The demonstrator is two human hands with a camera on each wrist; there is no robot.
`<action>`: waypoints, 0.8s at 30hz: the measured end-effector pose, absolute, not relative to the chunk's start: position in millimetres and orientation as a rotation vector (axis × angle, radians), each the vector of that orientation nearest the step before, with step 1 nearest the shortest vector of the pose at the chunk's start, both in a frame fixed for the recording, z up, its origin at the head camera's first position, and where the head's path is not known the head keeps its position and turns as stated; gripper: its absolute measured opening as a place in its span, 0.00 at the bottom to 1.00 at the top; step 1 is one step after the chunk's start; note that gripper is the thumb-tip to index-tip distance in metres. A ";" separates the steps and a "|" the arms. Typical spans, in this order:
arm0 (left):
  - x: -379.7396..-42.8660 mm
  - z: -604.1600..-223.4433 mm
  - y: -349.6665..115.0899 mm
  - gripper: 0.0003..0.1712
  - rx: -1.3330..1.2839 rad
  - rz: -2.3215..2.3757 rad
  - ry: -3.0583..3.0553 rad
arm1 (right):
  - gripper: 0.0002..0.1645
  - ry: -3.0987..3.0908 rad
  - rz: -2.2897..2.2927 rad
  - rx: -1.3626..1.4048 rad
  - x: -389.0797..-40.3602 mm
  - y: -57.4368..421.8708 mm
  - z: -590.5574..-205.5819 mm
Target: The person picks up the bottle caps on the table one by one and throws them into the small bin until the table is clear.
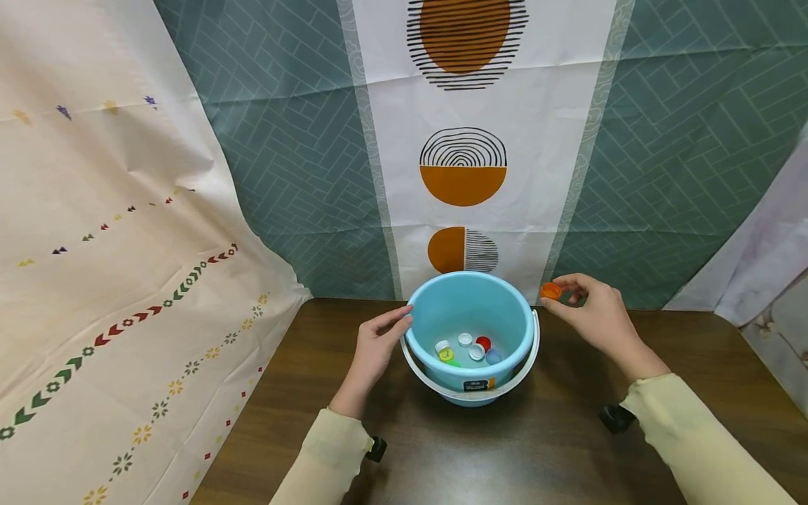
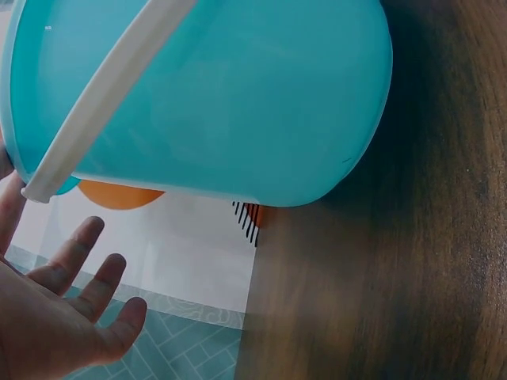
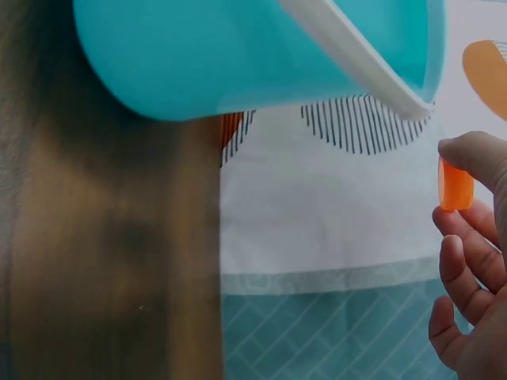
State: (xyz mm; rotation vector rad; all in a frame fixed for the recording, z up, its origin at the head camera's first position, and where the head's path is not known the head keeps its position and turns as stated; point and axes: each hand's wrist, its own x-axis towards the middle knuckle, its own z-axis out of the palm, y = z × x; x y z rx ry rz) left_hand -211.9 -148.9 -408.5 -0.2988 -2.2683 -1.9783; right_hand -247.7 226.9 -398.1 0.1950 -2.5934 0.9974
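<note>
A light blue bucket (image 1: 468, 287) stands on the table with its white handle (image 1: 532, 365) lowered to the front. Several bottle caps (image 1: 476, 351) in white, red, yellow, green and pale blue lie on its bottom. At the bucket's left rim, my left hand (image 1: 377, 344) holds the edge with thumb and index finger; the other fingers (image 2: 108, 277) are spread loosely below. Just outside the right rim, my right hand (image 1: 596, 312) pinches an orange bottle cap (image 1: 550, 291) between thumb and fingers, raised above the table, its hollow side visible from the head camera.
The dark brown wooden table (image 1: 284, 421) extends around the bucket. A patterned green and white curtain (image 1: 303, 175) hangs right behind it. Cream cloth (image 1: 126, 294) with printed flowers drapes along the left, and a pale cloth (image 1: 745, 245) hangs at the right.
</note>
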 end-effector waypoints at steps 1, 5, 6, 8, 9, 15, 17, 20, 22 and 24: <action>-211.8 -408.1 -148.9 0.20 -0.296 -1.978 -2.268 | 0.29 -2.590 0.999 0.199 -248.1 225.0 -395.5; -211.1 -407.2 -148.9 0.20 -0.293 -1.972 -2.272 | 0.30 -2.597 1.014 0.206 -248.9 216.8 -386.4; -210.9 -407.1 -148.8 0.20 -0.293 -1.971 -2.273 | 0.30 -2.600 1.020 0.208 -248.9 214.6 -384.5; -210.8 -407.4 -148.8 0.20 -0.295 -1.971 -2.274 | 0.31 -2.602 1.030 0.208 -248.8 209.9 -381.0; -210.8 -407.6 -148.7 0.20 -0.296 -1.970 -2.274 | 0.31 -2.602 1.038 0.207 -248.6 207.5 -379.2; -210.8 -408.5 -148.3 0.19 -0.291 -1.987 -2.258 | 0.33 -2.602 1.087 0.231 -248.1 193.5 -372.0; -210.6 -408.5 -148.3 0.20 -0.292 -1.990 -2.258 | 0.34 -2.609 1.092 0.243 -248.2 188.9 -371.3; -210.2 -408.0 -148.2 0.20 -0.297 -1.986 -2.262 | 0.32 -2.617 1.085 0.254 -249.5 181.4 -371.2; -210.1 -408.0 -148.3 0.20 -0.300 -1.989 -2.259 | 0.30 -2.618 1.083 0.270 -250.1 176.4 -370.6; -210.0 -407.9 -148.6 0.20 -0.302 -1.990 -2.259 | 0.29 -2.619 1.082 0.293 -251.0 171.4 -369.6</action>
